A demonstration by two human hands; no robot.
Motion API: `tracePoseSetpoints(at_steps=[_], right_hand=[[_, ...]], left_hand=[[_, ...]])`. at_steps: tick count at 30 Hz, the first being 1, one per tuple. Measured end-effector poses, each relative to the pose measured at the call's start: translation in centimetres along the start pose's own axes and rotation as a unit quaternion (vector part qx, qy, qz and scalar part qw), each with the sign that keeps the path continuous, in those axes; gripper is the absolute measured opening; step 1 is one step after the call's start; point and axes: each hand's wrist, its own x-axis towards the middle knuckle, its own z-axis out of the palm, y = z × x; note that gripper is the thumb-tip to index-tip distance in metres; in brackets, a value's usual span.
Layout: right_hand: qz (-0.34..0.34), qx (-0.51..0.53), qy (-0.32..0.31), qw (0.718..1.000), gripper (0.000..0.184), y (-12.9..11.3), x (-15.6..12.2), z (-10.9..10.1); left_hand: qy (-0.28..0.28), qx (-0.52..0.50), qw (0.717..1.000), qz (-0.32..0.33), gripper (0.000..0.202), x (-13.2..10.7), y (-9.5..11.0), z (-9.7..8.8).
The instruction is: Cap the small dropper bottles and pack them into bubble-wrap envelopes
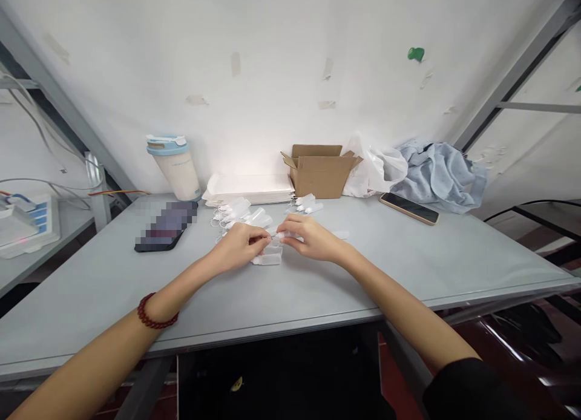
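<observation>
Close together over the middle of the table are my left hand [239, 247] and my right hand [312, 237], fingertips almost meeting. The right one pinches a small white-capped plastic bottle [280, 234], its body mostly hidden by my fingers. My left thumb and finger are closed by the cap on something thin, too small to make out. Just below the hands lies a translucent bottle [269, 259]. Behind my left hand is a pile of similar bottles [236, 208] with thin loops. A few more bottles [305, 201] rest behind my right hand.
Along the wall stand a blue-lidded tumbler [178, 169], a stack of white sheets [249, 189], an open cardboard box [320, 175], a white plastic bag [374, 169] and blue cloth [440, 175]. Phones lie left [167, 227] and right [409, 208] on the grey table [218, 311].
</observation>
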Motion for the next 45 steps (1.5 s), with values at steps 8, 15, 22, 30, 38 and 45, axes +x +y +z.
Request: tracePoseSetpoints(at_steps=[8, 15, 22, 30, 38, 45], right_hand=[[0.001, 0.008, -0.006, 1.0, 0.015, 0.0, -0.1, 0.6], [-0.005, 0.015, 0.002, 1.0, 0.014, -0.3, -0.2, 0.7], [-0.033, 0.012, 0.021, 0.999, 0.013, 0.2, -0.3, 1.2], [-0.046, -0.005, 0.048, 0.998, 0.012, 0.3, 0.0, 0.7], [-0.04, -0.015, 0.068, 0.997, 0.012, 0.1, 0.2, -0.4], [-0.049, 0.002, 0.059, 0.997, 0.009, 0.1, 0.2, 0.3]], left_hand=[[0.0, 0.017, 1.0, 0.017, 0.03, -0.1, 0.0, 0.3], [0.005, 0.007, 1.0, 0.017, 0.03, -0.2, 0.0, 0.4], [0.015, 0.009, 0.999, 0.047, 0.032, -0.3, 0.1, 0.6], [0.045, -0.008, 0.998, 0.048, 0.029, -0.1, 0.2, 0.5], [0.034, -0.082, 0.996, 0.004, 0.025, -0.1, 0.9, -0.4], [0.033, -0.123, 0.992, -0.022, 0.028, -0.2, 1.0, -0.2]])
